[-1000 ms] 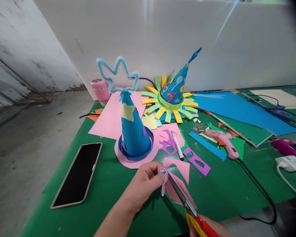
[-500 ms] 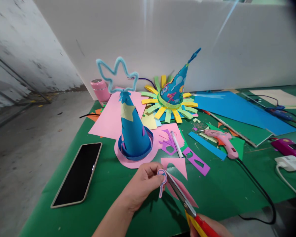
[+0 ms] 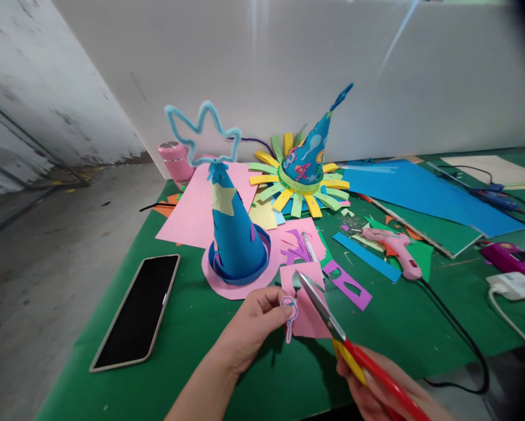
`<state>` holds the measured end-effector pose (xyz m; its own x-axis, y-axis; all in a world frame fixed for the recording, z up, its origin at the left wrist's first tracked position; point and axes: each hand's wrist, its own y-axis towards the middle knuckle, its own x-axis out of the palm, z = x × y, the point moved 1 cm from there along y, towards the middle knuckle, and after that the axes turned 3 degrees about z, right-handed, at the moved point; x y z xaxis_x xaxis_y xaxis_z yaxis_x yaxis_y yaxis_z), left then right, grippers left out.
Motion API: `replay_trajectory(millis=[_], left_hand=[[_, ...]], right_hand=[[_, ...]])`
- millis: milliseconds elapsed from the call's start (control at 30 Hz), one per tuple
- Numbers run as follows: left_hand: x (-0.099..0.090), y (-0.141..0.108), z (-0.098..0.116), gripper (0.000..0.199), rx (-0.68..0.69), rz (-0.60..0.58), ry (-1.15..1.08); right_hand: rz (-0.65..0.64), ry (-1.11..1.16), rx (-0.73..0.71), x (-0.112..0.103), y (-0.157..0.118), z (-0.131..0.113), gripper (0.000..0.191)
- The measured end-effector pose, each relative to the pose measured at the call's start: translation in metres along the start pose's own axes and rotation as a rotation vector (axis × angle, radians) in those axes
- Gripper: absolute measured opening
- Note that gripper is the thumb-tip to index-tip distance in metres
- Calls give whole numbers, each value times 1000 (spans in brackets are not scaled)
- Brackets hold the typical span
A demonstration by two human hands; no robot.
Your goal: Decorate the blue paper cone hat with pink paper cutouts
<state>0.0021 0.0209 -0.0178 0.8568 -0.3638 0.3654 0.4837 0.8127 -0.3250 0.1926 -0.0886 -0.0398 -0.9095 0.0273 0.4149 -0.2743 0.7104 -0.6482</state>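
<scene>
My left hand (image 3: 262,316) pinches a small pink paper cutout (image 3: 290,318), round at the top with a thin stem, with blue drawn lines on it. My right hand (image 3: 372,380) is wrapped round scissors (image 3: 328,313) with red and yellow handles. Their blades look closed and point up and left, above a cut pink paper scrap (image 3: 313,318), apart from the cutout. Behind my left hand stands a blue cone hat (image 3: 240,248) with a pink brim and a light-blue fuzzy wire star on its tip. A patterned cone hat (image 3: 304,161) with yellow and green strips sits farther back.
A phone (image 3: 137,313) lies at left. To the right are a pink glue gun (image 3: 391,245) with its cord, a blue strip (image 3: 365,257), purple scraps (image 3: 348,286) and a white pen (image 3: 308,245). Blue sheet (image 3: 420,187) and pink bottle (image 3: 177,164) are at the back.
The scissors have moved away from the cutout, up and right, and their blades have closed. The pink scrap has shifted under them. My left hand still holds the cutout, nearly unmoved.
</scene>
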Motion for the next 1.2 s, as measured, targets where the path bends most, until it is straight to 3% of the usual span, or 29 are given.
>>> replay_trajectory(millis=[133,233,300,400,500,633,1033,1133,1200], left_hand=[[-2,4,-4,17,-9,97,-24],[-3,6,-8,18,-16,159,-58],[-4,7,-9,17,-3,181,-73],[-4,7,-9,17,31,229,-97],[-5,7,-7,19,115,317,-134],[-8,9,-5,17,221,429,-184],[-6,9,-13,25,211,406,-137],[-5,11,-15,27,199,389,-101],[-3,12,-16,27,196,381,-77]], right_hand=[[132,20,-61,-17,4,-20,35],[256,-148,-196,-25,3,-37,32],[362,-376,-358,-29,2,-48,32],[595,-908,-564,-39,4,-59,31],[857,-1309,-602,-53,11,-65,36],[1015,-1557,-626,-69,22,-67,46],[1018,-1682,-666,-79,26,-68,38],[943,-1405,-786,-55,28,-63,36],[771,-1135,-863,-27,33,-58,30]])
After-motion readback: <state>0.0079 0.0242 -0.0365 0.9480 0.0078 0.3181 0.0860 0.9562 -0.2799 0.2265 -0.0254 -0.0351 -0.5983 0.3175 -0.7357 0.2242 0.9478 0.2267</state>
